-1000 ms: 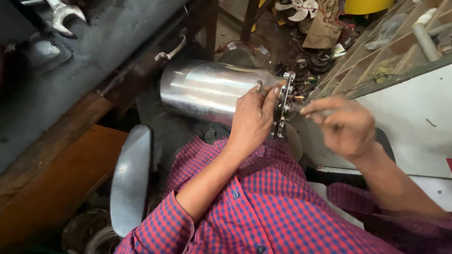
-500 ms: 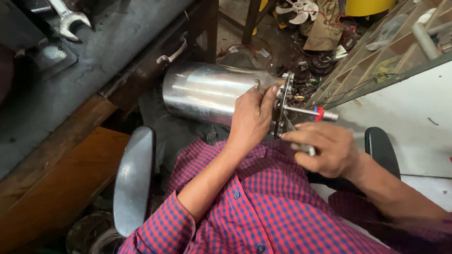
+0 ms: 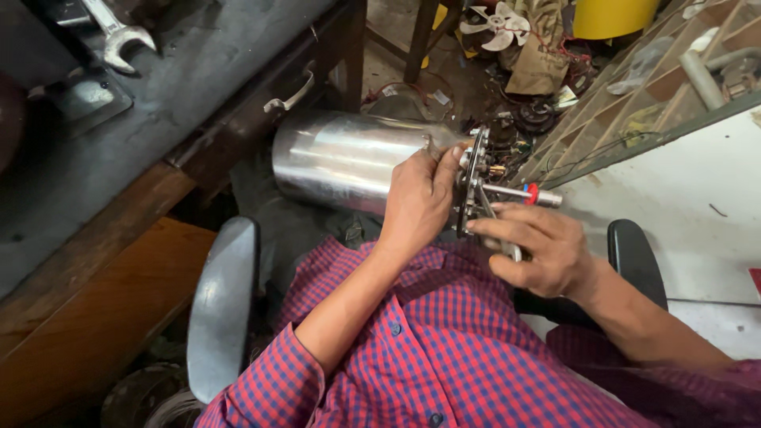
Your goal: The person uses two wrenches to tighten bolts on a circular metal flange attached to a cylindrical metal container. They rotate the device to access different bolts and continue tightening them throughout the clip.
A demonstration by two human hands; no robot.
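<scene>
Steel cylinder (image 3: 349, 162), lying sideways: left hand (image 3: 416, 202) closed around its end plate (image 3: 473, 178). Right hand (image 3: 539, 250) grip closed on slim metal tool (image 3: 507, 247). Wrench (image 3: 119, 32) on table (image 3: 182, 87).

tabletop: dark, worn wooden tabletop (image 3: 198, 103), upper left
on it: silver open-ended steel spanner (image 3: 119, 32); flat grey metal plate (image 3: 83, 99)

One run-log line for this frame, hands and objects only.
left hand: grips steel cylinder at plate end | right hand: slim tool held at end plate | cylinder: lying sideways on lap | wrench: on bench
</scene>
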